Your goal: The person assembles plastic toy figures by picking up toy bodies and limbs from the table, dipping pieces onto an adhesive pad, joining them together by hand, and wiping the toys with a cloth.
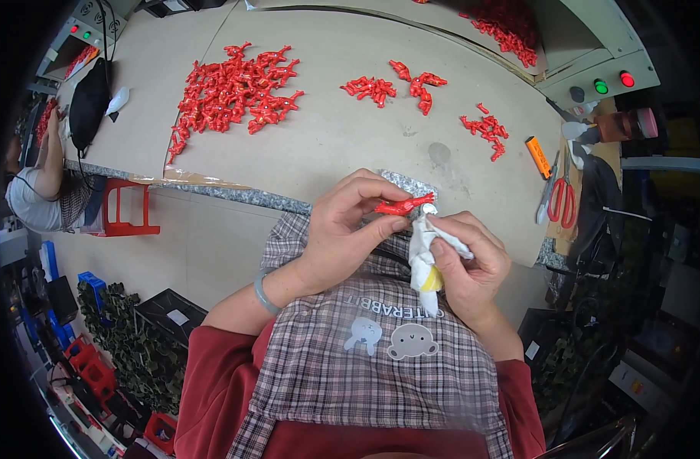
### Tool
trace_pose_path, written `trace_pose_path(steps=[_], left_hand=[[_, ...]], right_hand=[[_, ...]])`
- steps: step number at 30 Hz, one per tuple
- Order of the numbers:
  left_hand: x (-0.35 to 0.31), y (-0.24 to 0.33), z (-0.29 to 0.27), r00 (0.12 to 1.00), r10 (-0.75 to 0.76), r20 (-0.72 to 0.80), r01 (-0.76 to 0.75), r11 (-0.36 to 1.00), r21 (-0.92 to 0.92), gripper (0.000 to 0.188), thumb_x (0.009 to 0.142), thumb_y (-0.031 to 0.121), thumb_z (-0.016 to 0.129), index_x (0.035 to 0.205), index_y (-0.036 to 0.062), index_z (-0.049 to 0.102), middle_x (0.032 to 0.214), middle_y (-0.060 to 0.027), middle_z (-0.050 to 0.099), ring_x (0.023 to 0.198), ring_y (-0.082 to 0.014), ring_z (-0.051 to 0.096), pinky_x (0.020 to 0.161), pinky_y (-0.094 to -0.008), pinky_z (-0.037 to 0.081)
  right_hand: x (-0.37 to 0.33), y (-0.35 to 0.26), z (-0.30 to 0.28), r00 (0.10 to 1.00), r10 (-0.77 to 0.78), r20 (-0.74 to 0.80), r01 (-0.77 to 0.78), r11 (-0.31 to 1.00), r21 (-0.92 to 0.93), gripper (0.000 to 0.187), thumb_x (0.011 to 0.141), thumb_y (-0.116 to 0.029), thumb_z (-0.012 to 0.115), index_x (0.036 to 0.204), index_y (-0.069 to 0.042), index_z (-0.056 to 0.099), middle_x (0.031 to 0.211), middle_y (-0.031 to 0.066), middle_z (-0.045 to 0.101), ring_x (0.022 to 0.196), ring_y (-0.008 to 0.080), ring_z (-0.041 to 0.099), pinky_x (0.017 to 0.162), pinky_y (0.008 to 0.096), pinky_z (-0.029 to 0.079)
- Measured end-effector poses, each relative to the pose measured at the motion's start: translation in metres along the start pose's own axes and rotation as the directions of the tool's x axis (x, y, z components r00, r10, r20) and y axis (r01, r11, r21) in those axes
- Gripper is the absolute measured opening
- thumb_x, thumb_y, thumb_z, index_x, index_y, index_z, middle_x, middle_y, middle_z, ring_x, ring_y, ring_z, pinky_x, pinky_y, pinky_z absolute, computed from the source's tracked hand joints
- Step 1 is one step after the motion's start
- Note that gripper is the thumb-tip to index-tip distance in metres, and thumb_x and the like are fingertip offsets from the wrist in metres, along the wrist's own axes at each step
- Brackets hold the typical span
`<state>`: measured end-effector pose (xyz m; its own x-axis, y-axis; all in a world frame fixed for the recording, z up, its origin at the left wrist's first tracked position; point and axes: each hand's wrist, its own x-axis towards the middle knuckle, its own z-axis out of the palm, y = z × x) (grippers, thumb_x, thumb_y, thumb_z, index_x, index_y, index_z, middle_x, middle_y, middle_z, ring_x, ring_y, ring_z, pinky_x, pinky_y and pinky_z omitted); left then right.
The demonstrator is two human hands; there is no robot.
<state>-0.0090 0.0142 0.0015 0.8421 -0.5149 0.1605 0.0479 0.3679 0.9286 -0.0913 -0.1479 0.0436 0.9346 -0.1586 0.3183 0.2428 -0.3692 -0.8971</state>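
While the left hand (331, 229) pinches a red figurine (396, 207) between thumb and fingers near the edge of the table (319, 145), its narrow end juts free, apparently so the white cloth (422, 256), clamped in the right hand's (476, 260) fingers, can reach it.

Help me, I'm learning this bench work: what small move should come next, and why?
Perhaps wipe the red piece lightly with the white cloth: the left hand pinches the piece with its right end exposed, and the right hand holds the cloth close to that end.
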Motion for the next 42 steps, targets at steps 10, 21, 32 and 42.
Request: trace_pose_path(steps=[10,21,32,42], left_hand=[[0.0,-0.002,-0.002,0.997,0.057,0.044,-0.063,0.983,0.172,0.026,0.084,-0.009,0.066,0.109,-0.0018,0.062,0.108,-0.0094,0.058,0.1,-0.0178,0.063,0.089,-0.0297,0.055],[0.004,0.004,-0.005,0.936,-0.328,0.126,0.351,0.862,-0.365,0.042,0.093,0.009,0.064,0.13,0.0048,0.043,0.105,-0.0173,0.068,0.087,-0.0201,0.068,0.075,-0.0282,0.054],[0.007,-0.001,-0.008,0.92,-0.365,0.144,0.393,0.864,-0.315,0.031,0.096,0.011,0.06,0.125,0.0028,0.049,0.1,-0.0133,0.068,0.086,-0.0166,0.066,0.076,-0.0256,0.053],[0.006,-0.019,-0.024,0.879,-0.377,0.29,0.461,0.524,-0.716,0.037,0.096,0.012,0.059,0.131,-0.0002,0.052,0.111,-0.0128,0.064,0.094,-0.0157,0.062,0.081,-0.0244,0.053]], right_hand=[[0.0,0.003,0.01,0.998,-0.059,-0.017,0.055,0.979,-0.196,0.031,0.075,0.007,0.072,0.105,0.0,0.071,0.084,0.0127,0.068,0.072,0.0193,0.068,0.06,0.0275,0.052],[0.003,0.002,-0.011,0.969,0.124,-0.211,-0.103,0.989,0.107,0.021,0.081,0.009,0.066,0.101,0.004,0.066,0.089,0.0115,0.067,0.076,0.0138,0.063,0.065,0.0248,0.05],[0.022,0.015,-0.028,0.979,0.096,0.178,-0.079,0.992,-0.102,0.021,0.077,0.004,0.068,0.097,0.0,0.071,0.086,0.0107,0.069,0.075,0.0179,0.067,0.064,0.0278,0.05],[0.024,0.041,-0.127,0.916,-0.194,-0.351,-0.15,0.645,-0.75,0.008,0.088,-0.002,0.066,0.096,-0.001,0.067,0.082,0.0059,0.067,0.067,0.0122,0.061,0.061,0.0245,0.049]])
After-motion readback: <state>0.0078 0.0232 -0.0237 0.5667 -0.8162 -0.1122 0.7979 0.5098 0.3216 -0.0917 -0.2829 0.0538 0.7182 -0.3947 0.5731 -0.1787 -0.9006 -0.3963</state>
